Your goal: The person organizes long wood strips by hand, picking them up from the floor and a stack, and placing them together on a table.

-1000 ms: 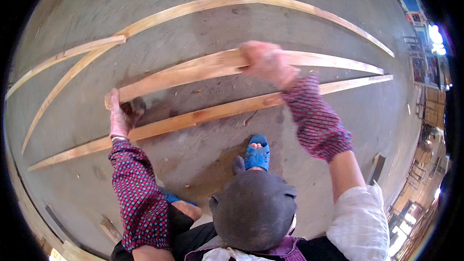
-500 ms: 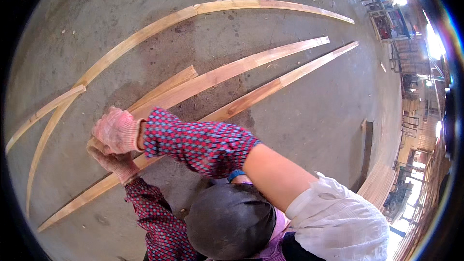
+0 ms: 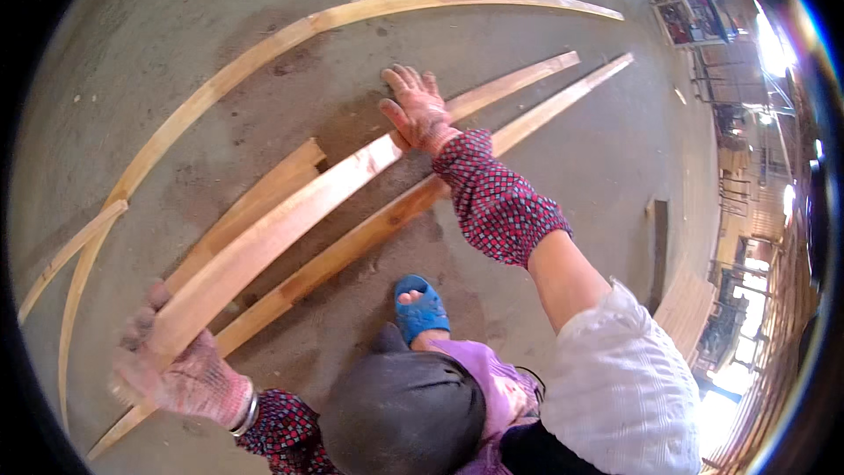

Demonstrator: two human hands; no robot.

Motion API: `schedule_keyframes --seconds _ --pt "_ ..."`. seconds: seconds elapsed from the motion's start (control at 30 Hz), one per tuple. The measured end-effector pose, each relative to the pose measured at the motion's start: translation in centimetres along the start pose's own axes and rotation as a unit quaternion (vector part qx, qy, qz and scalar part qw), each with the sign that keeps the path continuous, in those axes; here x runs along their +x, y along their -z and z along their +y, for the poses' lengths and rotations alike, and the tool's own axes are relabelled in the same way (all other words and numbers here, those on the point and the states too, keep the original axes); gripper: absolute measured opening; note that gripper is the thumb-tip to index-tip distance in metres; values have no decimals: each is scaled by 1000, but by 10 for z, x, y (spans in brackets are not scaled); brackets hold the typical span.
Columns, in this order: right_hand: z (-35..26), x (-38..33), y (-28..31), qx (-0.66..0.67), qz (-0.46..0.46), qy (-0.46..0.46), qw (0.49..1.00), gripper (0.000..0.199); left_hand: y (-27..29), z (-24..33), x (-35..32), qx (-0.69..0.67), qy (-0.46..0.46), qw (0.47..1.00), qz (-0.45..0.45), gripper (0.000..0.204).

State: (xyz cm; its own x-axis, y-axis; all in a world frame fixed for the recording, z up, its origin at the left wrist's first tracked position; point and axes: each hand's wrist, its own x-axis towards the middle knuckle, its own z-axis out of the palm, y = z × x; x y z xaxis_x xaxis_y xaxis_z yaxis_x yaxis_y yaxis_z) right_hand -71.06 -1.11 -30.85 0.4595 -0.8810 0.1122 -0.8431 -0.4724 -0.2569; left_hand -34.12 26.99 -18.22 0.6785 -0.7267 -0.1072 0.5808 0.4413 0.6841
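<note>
A long pale wooden plank (image 3: pixel 290 222) runs diagonally from lower left to upper right. Its near end is raised off the floor, with my gloved left hand (image 3: pixel 186 374) wrapped round it. Farther along the same plank lies my gloved right hand (image 3: pixel 417 110), palm down across it, fingers spread past its far edge. A shorter board (image 3: pixel 251 198) sits just behind the plank, partly covered by it. On the near side, another long plank (image 3: pixel 352 239) rests on the floor and passes beneath my right forearm.
Beyond these, a long strip (image 3: pixel 215 84) of wood lies on the concrete floor, crossed at the left by a short piece (image 3: pixel 70 251). My foot in a blue sandal (image 3: pixel 424 310) is close to the near plank. A dark bar (image 3: pixel 658 251) and stacked boards (image 3: pixel 686 312) are at the right.
My hands were close together at the plank's near end. My right hand has moved along it to the upper right and spread out; the near end is now lifted in my left hand.
</note>
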Motion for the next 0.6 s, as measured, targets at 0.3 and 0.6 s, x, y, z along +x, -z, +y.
schedule_keyframes --seconds 0.3,0.6 --pt "-1 -27 45 -39 -121 173 977 70 95 24 58 4 15 979 204 32" --pt "-8 -11 85 -134 -260 170 941 53 190 22 80 -30 83 977 196 27"
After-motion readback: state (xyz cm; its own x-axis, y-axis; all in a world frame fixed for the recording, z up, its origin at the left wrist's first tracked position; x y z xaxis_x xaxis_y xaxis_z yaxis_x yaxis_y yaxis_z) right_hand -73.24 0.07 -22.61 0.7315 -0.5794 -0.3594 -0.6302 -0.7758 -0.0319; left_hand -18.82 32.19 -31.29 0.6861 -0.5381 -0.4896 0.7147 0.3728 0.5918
